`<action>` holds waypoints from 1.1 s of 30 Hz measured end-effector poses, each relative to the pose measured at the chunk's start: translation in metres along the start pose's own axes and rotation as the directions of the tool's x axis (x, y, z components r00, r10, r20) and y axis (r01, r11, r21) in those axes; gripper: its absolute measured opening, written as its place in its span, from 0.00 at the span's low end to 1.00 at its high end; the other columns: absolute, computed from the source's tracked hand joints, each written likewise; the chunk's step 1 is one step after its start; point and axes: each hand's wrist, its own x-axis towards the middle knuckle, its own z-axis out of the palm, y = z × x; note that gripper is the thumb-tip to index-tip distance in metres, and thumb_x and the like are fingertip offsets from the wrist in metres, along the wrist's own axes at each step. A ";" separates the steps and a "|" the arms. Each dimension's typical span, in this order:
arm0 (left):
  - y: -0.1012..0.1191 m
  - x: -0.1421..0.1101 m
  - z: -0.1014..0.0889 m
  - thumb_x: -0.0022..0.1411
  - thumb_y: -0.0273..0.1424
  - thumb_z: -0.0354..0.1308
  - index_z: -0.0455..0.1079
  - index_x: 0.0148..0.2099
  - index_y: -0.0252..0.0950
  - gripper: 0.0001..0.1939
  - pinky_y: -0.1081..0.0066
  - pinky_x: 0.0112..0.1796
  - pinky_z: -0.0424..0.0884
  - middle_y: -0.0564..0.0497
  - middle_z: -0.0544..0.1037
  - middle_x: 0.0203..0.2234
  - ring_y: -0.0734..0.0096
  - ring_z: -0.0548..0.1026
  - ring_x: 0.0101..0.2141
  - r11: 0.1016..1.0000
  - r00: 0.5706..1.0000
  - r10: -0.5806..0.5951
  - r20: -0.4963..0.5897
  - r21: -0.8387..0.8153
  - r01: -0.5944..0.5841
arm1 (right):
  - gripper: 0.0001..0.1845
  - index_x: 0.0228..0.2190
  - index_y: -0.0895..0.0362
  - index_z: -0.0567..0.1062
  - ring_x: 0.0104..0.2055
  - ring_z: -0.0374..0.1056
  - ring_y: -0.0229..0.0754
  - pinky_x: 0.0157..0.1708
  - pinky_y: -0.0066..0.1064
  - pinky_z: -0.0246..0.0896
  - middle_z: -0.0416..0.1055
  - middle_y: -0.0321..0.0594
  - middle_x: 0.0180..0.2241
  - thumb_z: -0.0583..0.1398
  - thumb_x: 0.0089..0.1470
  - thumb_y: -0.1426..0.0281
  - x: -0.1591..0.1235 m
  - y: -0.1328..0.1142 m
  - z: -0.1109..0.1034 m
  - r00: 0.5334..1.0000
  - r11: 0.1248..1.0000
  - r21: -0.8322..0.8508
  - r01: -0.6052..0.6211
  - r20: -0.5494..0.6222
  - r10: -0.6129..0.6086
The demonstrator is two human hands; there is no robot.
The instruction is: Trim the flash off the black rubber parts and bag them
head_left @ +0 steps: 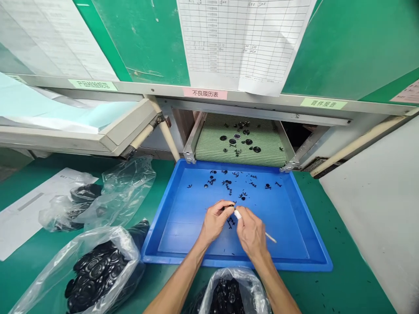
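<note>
My left hand (214,221) pinches a small black part (232,206) above the blue tray (172,213). Close beside it, my right hand (251,231) is closed around a thin stick-like tool (271,237). Its pale end pokes out behind the hand, and a white piece (237,214) shows at the fingertips by the black part. The working tip is too small to make out. Under the hands and toward the tray's far side lie loose black round pieces (228,182) and branched black scraps (230,223).
Behind the tray, a green conveyor belt (209,148) carries several black discs. Clear bags of black parts stand at left (98,266) and front (227,296). Smaller plastic bags (73,205) lie on paper. A metal rail (248,92) crosses above; a white panel (376,196) borders the right.
</note>
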 end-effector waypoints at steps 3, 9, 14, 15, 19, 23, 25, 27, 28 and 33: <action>0.000 0.004 0.001 0.55 0.39 0.58 0.75 0.37 0.37 0.12 0.70 0.38 0.67 0.49 0.76 0.31 0.67 0.71 0.34 1.000 0.999 -0.007 0.042 0.004 0.007 | 0.15 0.29 0.55 0.72 0.23 0.60 0.36 0.25 0.24 0.51 0.65 0.33 0.20 0.46 0.53 0.75 0.006 0.004 -0.001 0.980 0.963 0.209 -0.169 0.143 0.141; 0.000 0.011 0.004 0.53 0.39 0.58 0.73 0.36 0.36 0.12 0.75 0.26 0.62 0.50 0.75 0.27 0.72 0.68 0.26 0.976 0.977 -0.215 0.016 -0.032 0.215 | 0.15 0.31 0.54 0.74 0.24 0.64 0.34 0.25 0.22 0.52 0.69 0.32 0.21 0.48 0.52 0.74 0.031 0.042 -0.012 0.924 0.941 0.077 -0.330 0.228 0.306; 0.002 0.013 0.006 0.49 0.30 0.57 0.66 0.30 0.35 0.05 0.78 0.20 0.54 0.50 0.75 0.28 0.77 0.63 0.22 0.835 0.913 -0.401 0.079 -0.378 0.400 | 0.19 0.41 0.58 0.74 0.34 0.69 0.42 0.30 0.27 0.53 0.74 0.47 0.33 0.47 0.54 0.75 0.074 0.111 -0.034 0.871 0.868 -0.150 -0.473 0.068 0.487; 0.003 0.013 0.006 0.48 0.29 0.57 0.66 0.30 0.34 0.05 0.78 0.21 0.54 0.50 0.75 0.28 0.77 0.64 0.23 0.807 0.907 -0.408 0.103 -0.423 0.411 | 0.19 0.41 0.59 0.74 0.35 0.69 0.43 0.30 0.28 0.53 0.74 0.49 0.34 0.48 0.54 0.75 0.084 0.123 -0.036 0.861 0.854 -0.174 -0.490 0.057 0.506; 0.002 0.016 0.004 0.51 0.30 0.59 0.68 0.32 0.33 0.06 0.77 0.23 0.57 0.50 0.73 0.27 0.76 0.66 0.26 0.757 0.902 -0.406 0.148 -0.498 0.422 | 0.12 0.35 0.61 0.77 0.35 0.69 0.44 0.30 0.28 0.54 0.74 0.50 0.31 0.55 0.50 0.73 0.111 0.152 -0.032 0.841 0.837 -0.231 -0.496 0.109 0.529; 0.000 0.015 0.005 0.52 0.35 0.62 0.69 0.35 0.33 0.11 0.78 0.23 0.56 0.51 0.72 0.27 0.77 0.66 0.26 0.754 0.898 -0.412 0.156 -0.495 0.432 | 0.11 0.30 0.61 0.77 0.34 0.69 0.43 0.32 0.28 0.55 0.74 0.48 0.30 0.55 0.47 0.77 0.106 0.146 -0.026 0.873 0.888 -0.223 -0.402 0.199 0.445; 0.000 0.013 0.008 0.51 0.37 0.64 0.70 0.36 0.32 0.14 0.77 0.23 0.56 0.50 0.73 0.28 0.77 0.66 0.27 0.767 0.897 -0.407 0.171 -0.469 0.437 | 0.13 0.32 0.61 0.77 0.34 0.68 0.42 0.34 0.28 0.56 0.73 0.46 0.33 0.54 0.47 0.78 0.093 0.129 -0.027 0.904 0.935 -0.178 -0.307 0.251 0.345; -0.001 0.011 0.013 0.50 0.40 0.64 0.71 0.37 0.32 0.17 0.77 0.24 0.56 0.48 0.74 0.29 0.77 0.66 0.27 0.781 0.895 -0.399 0.199 -0.437 0.446 | 0.14 0.36 0.58 0.76 0.34 0.67 0.39 0.36 0.28 0.57 0.72 0.42 0.36 0.53 0.49 0.77 0.076 0.104 -0.030 0.929 0.976 -0.097 -0.192 0.303 0.213; -0.001 0.011 0.015 0.50 0.41 0.64 0.72 0.38 0.31 0.19 0.76 0.24 0.56 0.47 0.74 0.29 0.77 0.66 0.27 0.786 0.894 -0.391 0.217 -0.427 0.447 | 0.15 0.37 0.57 0.75 0.34 0.66 0.39 0.37 0.28 0.58 0.71 0.40 0.37 0.53 0.50 0.76 0.067 0.090 -0.031 0.938 0.991 -0.040 -0.131 0.318 0.137; -0.007 0.008 0.015 0.50 0.45 0.63 0.74 0.36 0.30 0.21 0.76 0.23 0.53 0.51 0.69 0.24 0.80 0.61 0.23 0.766 0.899 -0.323 0.297 -0.475 0.433 | 0.17 0.40 0.53 0.73 0.37 0.65 0.39 0.38 0.28 0.60 0.68 0.39 0.38 0.50 0.53 0.77 0.032 0.030 -0.032 0.946 0.965 0.230 0.125 0.265 -0.185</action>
